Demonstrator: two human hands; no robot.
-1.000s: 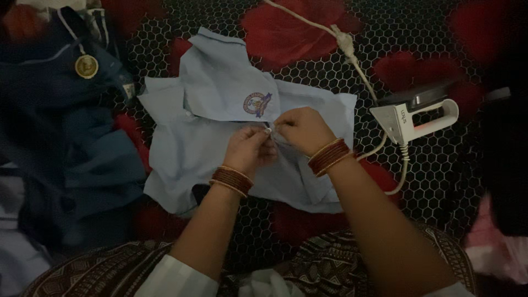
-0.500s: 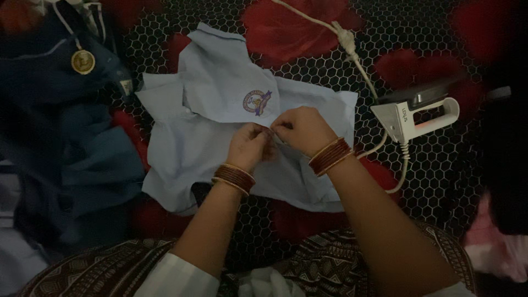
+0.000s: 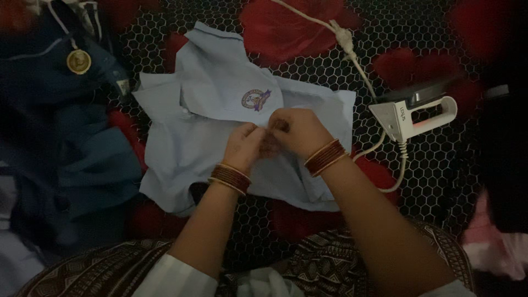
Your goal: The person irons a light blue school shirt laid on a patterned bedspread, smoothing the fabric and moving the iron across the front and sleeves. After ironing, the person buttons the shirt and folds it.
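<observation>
We can't make out what the left hand (image 3: 246, 147) and right hand (image 3: 297, 132) pinch between them: their fingertips meet over the pale blue shirt (image 3: 220, 118), and whatever is in that grip is buried under knuckles and dim light. The shirt's round badge (image 3: 256, 99) is too small for us to read its design, and the hands cover the cloth just below it. The white cord (image 3: 341, 38) runs off the top edge, the dark blue garment (image 3: 60, 143) is cut by the left edge, and the pink cloth (image 3: 495, 247) at right is a blur.

A small round embroidered badge (image 3: 255, 100) in orange, purple and white sits on a pale blue shirt (image 3: 181, 148). A small whitish garment tag (image 3: 123, 86) lies at its left.
</observation>
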